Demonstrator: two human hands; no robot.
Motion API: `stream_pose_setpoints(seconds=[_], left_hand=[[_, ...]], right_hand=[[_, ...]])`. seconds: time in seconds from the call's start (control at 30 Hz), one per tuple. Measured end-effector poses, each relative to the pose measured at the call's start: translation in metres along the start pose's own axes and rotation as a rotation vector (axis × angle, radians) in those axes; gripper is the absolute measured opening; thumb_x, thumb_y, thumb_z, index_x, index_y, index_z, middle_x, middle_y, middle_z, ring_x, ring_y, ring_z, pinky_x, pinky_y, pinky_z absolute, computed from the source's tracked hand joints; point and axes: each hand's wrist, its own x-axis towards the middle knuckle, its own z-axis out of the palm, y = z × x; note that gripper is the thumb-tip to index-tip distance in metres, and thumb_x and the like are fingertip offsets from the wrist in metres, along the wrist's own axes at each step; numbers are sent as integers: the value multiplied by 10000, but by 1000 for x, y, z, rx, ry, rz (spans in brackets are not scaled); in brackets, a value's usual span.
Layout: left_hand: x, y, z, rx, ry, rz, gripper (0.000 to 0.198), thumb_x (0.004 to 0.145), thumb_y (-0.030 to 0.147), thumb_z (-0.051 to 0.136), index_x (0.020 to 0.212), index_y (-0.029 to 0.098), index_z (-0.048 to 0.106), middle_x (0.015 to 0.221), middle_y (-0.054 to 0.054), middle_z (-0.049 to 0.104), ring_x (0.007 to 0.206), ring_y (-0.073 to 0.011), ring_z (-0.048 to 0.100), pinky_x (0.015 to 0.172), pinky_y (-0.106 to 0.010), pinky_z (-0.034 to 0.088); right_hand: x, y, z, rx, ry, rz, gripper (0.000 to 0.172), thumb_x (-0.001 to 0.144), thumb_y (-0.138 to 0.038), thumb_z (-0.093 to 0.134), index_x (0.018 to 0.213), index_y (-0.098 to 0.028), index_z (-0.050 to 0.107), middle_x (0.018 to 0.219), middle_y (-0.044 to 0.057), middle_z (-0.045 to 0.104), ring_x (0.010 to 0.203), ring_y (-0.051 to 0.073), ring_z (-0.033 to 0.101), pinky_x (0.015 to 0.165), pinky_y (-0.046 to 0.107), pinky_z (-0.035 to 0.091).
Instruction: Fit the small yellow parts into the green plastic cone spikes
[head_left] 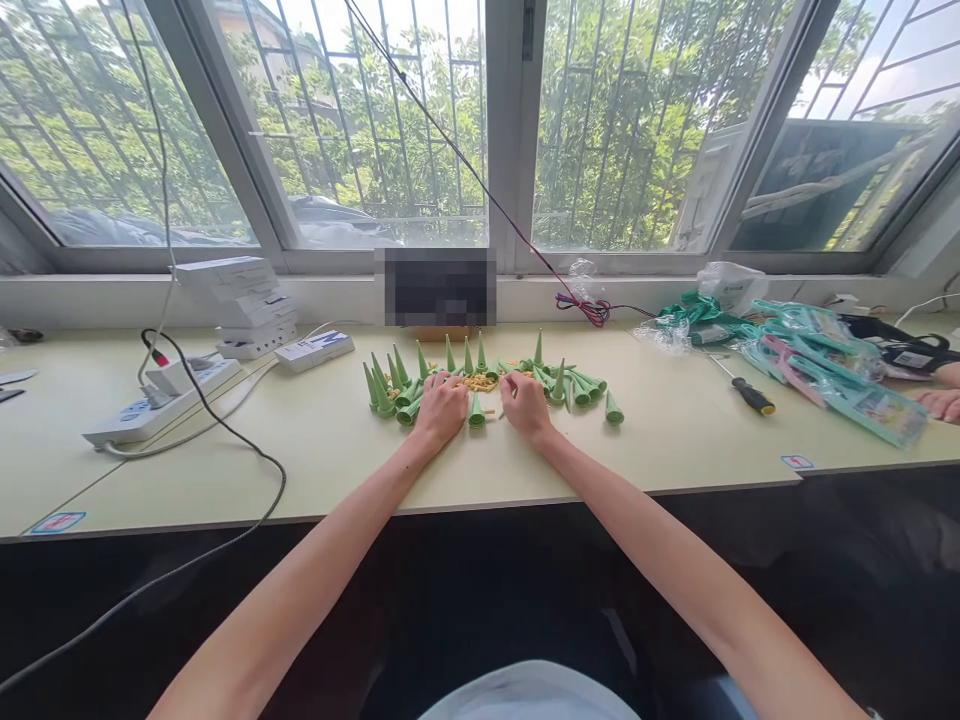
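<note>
Two hands' fingers: on the left hand (445,402) they curl down, on the right hand (525,400) they bend inward toward the thumb; whether either pinches anything, I cannot tell.
Yellow pieces (480,382): small and loose, heaped on the table between the hands, just beyond the fingers.
Nearest cone (477,412): pale green, matte, between the two hands, its wide round end toward the viewer and showing a darker inside.
Upright cones (400,366): slim, smooth-sided, sharply pointed, standing tips up in a loose arc behind and left of the heap, with a few more to the right.
Lying cones (589,383): the same green, clustered on their sides past the right hand.
Outlying cone (613,409): a little apart, at the right end of the group.
Tabletop (315,480): pale yellow, bearing all of these.
Left side: white power strip (161,402), stacked white boxes (240,300).
Right side: yellow-and-black screwdriver (752,397), teal plastic-wrapped packages (870,400), another person's hand (943,403) at the edge.
Beyond: barred windows (615,140), green foliage outside.
</note>
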Motion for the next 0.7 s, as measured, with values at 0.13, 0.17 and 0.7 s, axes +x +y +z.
stream_pose_setpoints(seconds=[0.13,0.17,0.7], left_hand=[[0,0,0,-30,2,8,304,871,170,447,614,195,608,877,-129,683,1028,-310,523,943,-496,394],[0,0,1,-36,2,9,304,869,165,448,612,198,606,865,-127,681,1018,-306,524,940,-494,395],[-1,4,0,-124,79,-1,268,938,197,426,812,192,662,812,-113,676,915,-279,551,881,-446,423]], right_hand=[[0,-1,0,1,-10,7,275,943,-309,428,709,-211,534,664,27,595,600,173,509,601,283,376],[0,-1,0,-2,-11,7,274,941,-309,429,710,-211,539,665,28,597,603,173,511,605,283,378],[0,0,1,-2,-20,3,281,934,-318,427,698,-214,538,653,20,598,592,167,507,620,277,394]])
